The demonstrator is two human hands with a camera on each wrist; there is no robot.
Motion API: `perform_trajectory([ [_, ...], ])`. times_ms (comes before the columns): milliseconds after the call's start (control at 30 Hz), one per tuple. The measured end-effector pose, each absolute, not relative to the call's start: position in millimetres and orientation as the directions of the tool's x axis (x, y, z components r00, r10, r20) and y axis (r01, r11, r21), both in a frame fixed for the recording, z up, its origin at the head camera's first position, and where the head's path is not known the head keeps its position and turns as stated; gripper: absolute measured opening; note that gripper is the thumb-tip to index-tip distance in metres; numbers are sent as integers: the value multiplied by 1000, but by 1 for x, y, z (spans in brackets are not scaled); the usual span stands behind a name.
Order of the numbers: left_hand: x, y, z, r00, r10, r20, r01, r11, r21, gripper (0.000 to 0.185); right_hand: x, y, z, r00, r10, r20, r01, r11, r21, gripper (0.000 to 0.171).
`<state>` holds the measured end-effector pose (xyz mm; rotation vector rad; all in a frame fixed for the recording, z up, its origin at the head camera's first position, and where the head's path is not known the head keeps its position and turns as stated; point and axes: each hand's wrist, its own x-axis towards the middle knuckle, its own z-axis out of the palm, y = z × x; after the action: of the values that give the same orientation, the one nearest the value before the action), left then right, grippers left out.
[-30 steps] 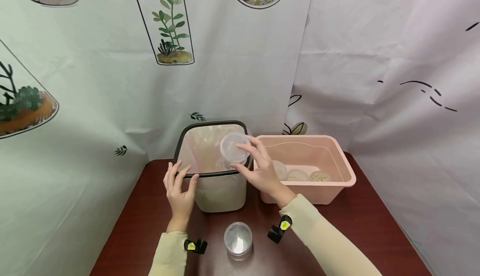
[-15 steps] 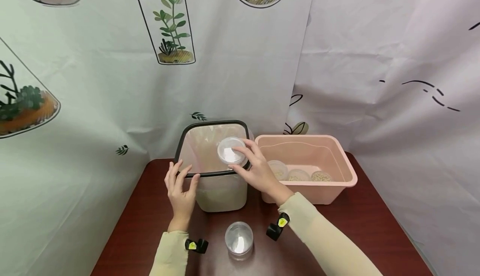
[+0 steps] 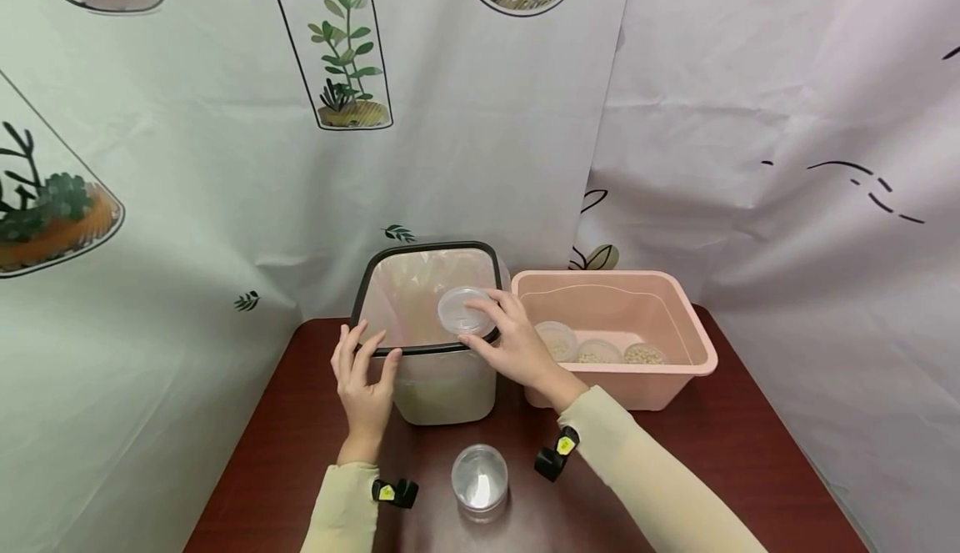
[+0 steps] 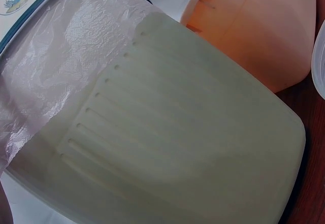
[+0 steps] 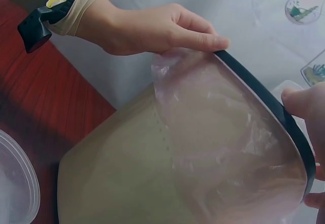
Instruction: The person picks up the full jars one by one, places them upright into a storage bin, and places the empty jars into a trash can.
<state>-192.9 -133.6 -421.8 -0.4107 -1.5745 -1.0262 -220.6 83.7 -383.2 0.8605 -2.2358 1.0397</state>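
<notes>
My left hand (image 3: pixel 365 390) grips the dark rim of a trash bin (image 3: pixel 442 390) at its front left corner, thumb on the near side. A thin translucent liner bag (image 5: pixel 218 117) is folded over that rim. Above the right part of the opening, my right hand (image 3: pixel 517 351) pinches a clear round plastic container (image 3: pixel 453 311) by its edge. Its top faces up at a tilt, and its lower part is hard to make out. In the right wrist view the right hand's fingers (image 5: pixel 307 102) show only partly at the right edge.
An open-looking clear plastic jar (image 3: pixel 480 478) stands on the dark red table (image 3: pixel 277 461) in front of the bin. At the right, a pink tub (image 3: pixel 622 390) holds 3 round clear containers (image 3: pixel 600 353) with pale grains. A printed cloth (image 3: pixel 480 153) hangs behind.
The container in my right hand has come down slightly over the bin and tilted flatter. My left hand has stayed on the rim.
</notes>
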Motion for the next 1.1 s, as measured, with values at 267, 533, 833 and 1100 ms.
perform_trajectory([
  [267,-189,-134,-418,-301,-258,918,724,565,396,36,-220,86,-384,-658,-318,683,-727,503,-467,41],
  [533,-193,-137,-422,-298,-260,918,732,555,395,36,-224,88,-380,-627,-303,718,-742,512,-432,38],
  [833,-206,-150,-448,-329,-247,911,719,561,412,40,-228,85,-368,-692,-325,645,-671,618,-409,38],
  [1100,-187,-137,-422,-321,-243,916,724,560,402,35,-228,91,-368,-731,-296,614,-638,616,-463,39],
])
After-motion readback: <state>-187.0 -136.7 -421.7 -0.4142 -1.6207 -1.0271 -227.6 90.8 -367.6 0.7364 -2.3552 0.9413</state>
